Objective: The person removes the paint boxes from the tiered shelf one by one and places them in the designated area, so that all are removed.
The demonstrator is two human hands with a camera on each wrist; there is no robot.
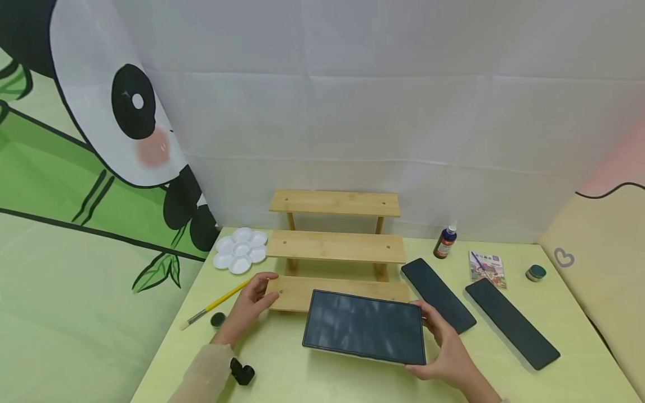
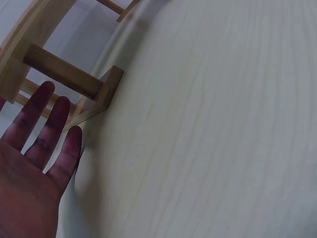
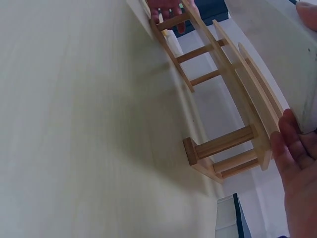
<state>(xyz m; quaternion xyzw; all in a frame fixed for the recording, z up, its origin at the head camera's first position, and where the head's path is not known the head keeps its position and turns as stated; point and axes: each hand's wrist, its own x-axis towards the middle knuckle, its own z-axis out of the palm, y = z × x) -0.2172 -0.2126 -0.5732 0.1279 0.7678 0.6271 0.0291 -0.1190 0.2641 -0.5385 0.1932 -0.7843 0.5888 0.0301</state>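
My right hand (image 1: 445, 350) grips the right edge of the dark tablet (image 1: 365, 326), which lies tilted against the lowest step of the wooden rack (image 1: 336, 246); my left hand (image 1: 252, 305), fingers straight, rests on that step's left end. Risk: the one-sided hold lets the tablet slide off onto the bench (image 1: 312, 380).

The person's bare left hand (image 1: 249, 307) emerged from a loose, pale beige, slightly sheer sleeve (image 1: 204, 374) that ended at the wrist. The bare right hand (image 1: 445, 347) wore no rings; its wrist showed uncovered.
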